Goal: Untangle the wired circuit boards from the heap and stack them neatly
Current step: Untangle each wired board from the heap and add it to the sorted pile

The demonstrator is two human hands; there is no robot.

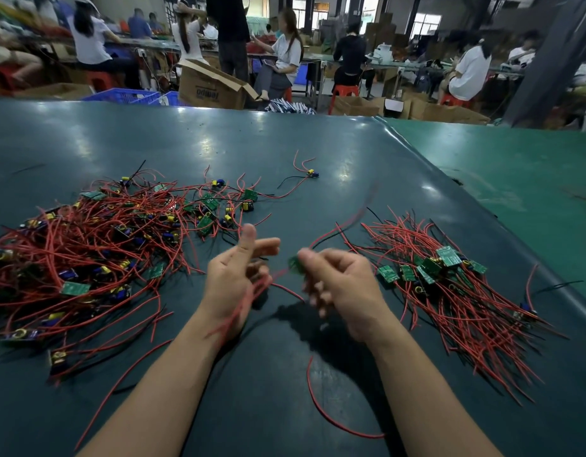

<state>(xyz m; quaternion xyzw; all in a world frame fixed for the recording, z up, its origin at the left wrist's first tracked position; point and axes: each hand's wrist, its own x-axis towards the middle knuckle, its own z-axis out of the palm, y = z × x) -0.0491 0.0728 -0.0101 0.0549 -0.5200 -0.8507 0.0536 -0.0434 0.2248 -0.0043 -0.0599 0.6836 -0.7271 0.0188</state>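
Right hand [337, 285] pinches a small green circuit board [294, 264] above the dark green table mat [285, 153], mid-surface, its red and black wires [344, 225] trailing toward the far right edge. Left hand [235, 275] loosely grips blurred red wires [249, 298]. Tangled heap [87, 245] left, neat stack [449, 278] right.

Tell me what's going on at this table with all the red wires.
A person is sorting small green circuit boards with red and black wires on a dark green table. The right hand pinches one small green board, its wires blurred. The left hand has red wires running across its loosely curled fingers. A big tangled heap lies on the left, and a neater pile of boards with wires lying roughly parallel sits on the right. One lone wired component lies farther back.
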